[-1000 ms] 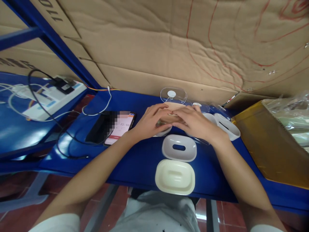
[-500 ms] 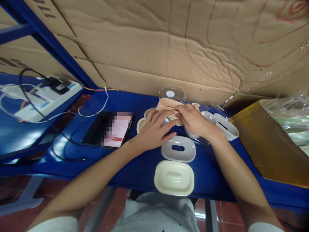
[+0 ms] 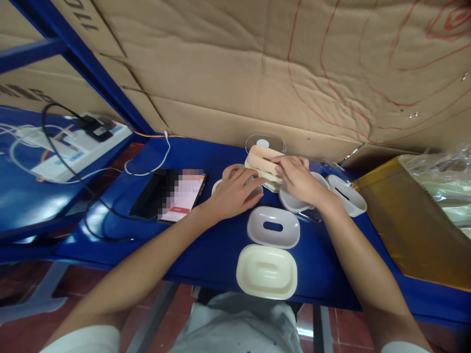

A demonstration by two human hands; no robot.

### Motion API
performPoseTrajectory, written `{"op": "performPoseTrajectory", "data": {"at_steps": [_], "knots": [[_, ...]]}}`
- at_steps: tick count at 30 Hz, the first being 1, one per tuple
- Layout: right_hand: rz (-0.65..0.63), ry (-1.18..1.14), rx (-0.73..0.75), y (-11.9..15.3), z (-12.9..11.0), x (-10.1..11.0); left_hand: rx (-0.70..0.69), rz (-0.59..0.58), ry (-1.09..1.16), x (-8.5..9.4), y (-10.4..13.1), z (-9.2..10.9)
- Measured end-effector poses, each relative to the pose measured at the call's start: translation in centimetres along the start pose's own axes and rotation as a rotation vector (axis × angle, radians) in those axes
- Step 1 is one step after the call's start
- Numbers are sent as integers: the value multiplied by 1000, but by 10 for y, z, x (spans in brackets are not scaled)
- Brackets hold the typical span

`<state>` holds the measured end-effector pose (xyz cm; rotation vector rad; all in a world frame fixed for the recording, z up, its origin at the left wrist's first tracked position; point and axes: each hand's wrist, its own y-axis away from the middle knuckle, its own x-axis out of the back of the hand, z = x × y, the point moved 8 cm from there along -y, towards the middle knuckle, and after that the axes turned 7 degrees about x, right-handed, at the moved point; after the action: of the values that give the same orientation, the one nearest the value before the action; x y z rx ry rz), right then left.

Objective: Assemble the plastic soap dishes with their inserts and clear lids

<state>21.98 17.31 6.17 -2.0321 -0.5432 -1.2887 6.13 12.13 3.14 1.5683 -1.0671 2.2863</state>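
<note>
My right hand (image 3: 296, 179) pinches the rim of a peach slotted soap dish (image 3: 263, 159), which is tilted above a stack of cream dishes (image 3: 271, 184). To its left, my left hand (image 3: 235, 193) spans a light grey dish (image 3: 259, 189) from above, fingers bent round it and mostly covering it. A cream dish (image 3: 216, 186) partly shows beside that hand. Nearer me lie a grey slotted dish (image 3: 257, 235) and a cream dish with a raised middle (image 3: 267, 272). Under my right wrist is another grey dish (image 3: 292, 200), and a slotted grey one (image 3: 346, 196) leans farther right.
A clear lid (image 3: 277, 143) with a white round sticker stands by the cardboard wall (image 3: 206, 73). A phone (image 3: 184, 196) lies left, near a power strip (image 3: 66, 162) with cables. At right is a box (image 3: 415, 230) with plastic-wrapped goods. Everything rests on a blue table (image 3: 206, 250).
My right hand has raised and tilted the peach dish, uncovering the cream stack. My left hand has drawn slightly away from it. The view has shifted a little.
</note>
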Motion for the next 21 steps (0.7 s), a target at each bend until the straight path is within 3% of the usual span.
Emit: {"op": "performPoseTrajectory", "data": {"at_steps": [6, 9, 12, 17, 21], "knots": [[123, 130, -18, -3, 5, 26, -9, -39, 0, -3, 0, -1], [211, 217, -46, 0, 12, 47, -31, -48, -11, 2, -1, 8], [267, 277, -67, 6, 19, 66, -120, -92, 45, 9, 4, 36], [281, 342, -144, 16, 41, 83, -384, -355, 313, 5, 42, 105], [300, 410, -190, 22, 49, 94, -428, -408, 360, -3, 62, 122]]}}
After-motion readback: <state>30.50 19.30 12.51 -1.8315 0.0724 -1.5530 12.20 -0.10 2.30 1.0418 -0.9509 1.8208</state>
